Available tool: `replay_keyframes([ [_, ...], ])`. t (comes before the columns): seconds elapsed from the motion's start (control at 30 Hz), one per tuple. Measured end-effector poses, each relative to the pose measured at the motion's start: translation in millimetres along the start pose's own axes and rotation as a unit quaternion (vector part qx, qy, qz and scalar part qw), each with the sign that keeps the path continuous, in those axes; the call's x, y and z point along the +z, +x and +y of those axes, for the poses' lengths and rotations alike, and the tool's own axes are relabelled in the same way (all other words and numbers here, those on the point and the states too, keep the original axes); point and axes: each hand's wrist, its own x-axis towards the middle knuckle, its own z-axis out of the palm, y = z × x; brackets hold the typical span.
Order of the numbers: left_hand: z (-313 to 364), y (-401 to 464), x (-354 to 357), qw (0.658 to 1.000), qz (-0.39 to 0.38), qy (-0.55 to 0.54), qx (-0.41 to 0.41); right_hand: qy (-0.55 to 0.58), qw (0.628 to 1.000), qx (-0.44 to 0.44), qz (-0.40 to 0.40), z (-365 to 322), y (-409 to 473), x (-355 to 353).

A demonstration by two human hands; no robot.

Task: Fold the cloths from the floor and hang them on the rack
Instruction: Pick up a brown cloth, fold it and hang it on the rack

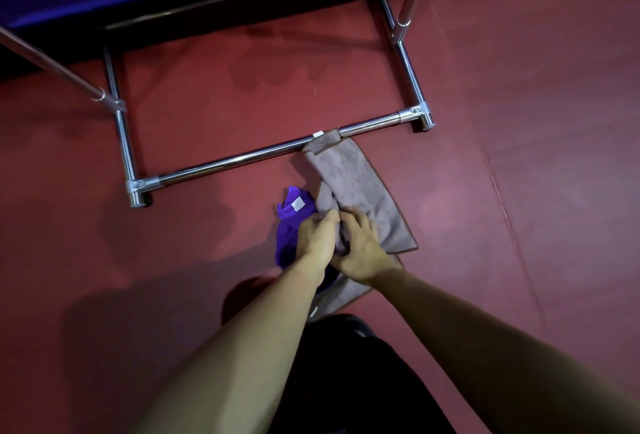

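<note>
Both hands (341,239) pinch the soft grey-brown microfibre cloth (360,191) on the red floor (502,122). It looks light and limp. The corners seem best to take.

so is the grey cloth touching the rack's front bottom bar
Touching: the head view shows the grey cloth's top corner lying over the rack's front bottom bar.

Both bare forearms reach forward and down, converging so the hands meet side by side. The left hand (317,238) has its fingers curled under, knuckles up. The right hand (360,248) lies just beside it, touching, fingers bent and gripping.
</note>
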Motion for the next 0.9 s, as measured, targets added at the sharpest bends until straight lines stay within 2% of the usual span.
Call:
replay_keyframes([
  [0.13,23.0,-21.1,-13.0,0.998,-0.019,-0.051,0.026,0.084,0.996,-0.020,-0.010,-31.7,-5.4,-15.4],
  [0.23,44.2,-38.2,-31.2,0.990,-0.056,-0.121,0.039,0.089,0.995,-0.040,0.008,-57.7,-9.9,-45.3],
  [0.33,67.3,-62.8,-49.6,0.984,-0.087,-0.145,0.060,0.067,0.996,-0.051,0.010,-91.1,-16.4,-74.7],
  [0.47,100.0,-115.9,-73.8,0.974,-0.049,-0.184,0.125,0.064,0.985,-0.156,0.041,-150.5,-48.2,-116.4],
  [0.57,112.5,-153.1,-93.7,0.969,-0.026,-0.175,0.171,0.061,0.973,-0.218,0.052,-199.8,-82.1,-146.4],
  [0.77,112.1,-231.4,-130.3,0.955,-0.040,-0.232,0.180,0.004,0.938,-0.337,0.077,-289.0,-157.8,-176.9],
  [0.83,109.9,-256.9,-141.2,0.952,-0.042,-0.244,0.182,0.034,0.937,-0.341,0.067,-318.8,-182.4,-181.3],
  [0.9,110.6,-280.5,-151.3,0.948,-0.044,-0.240,0.204,0.121,0.940,-0.317,0.033,-347.1,-210.1,-186.6],
])
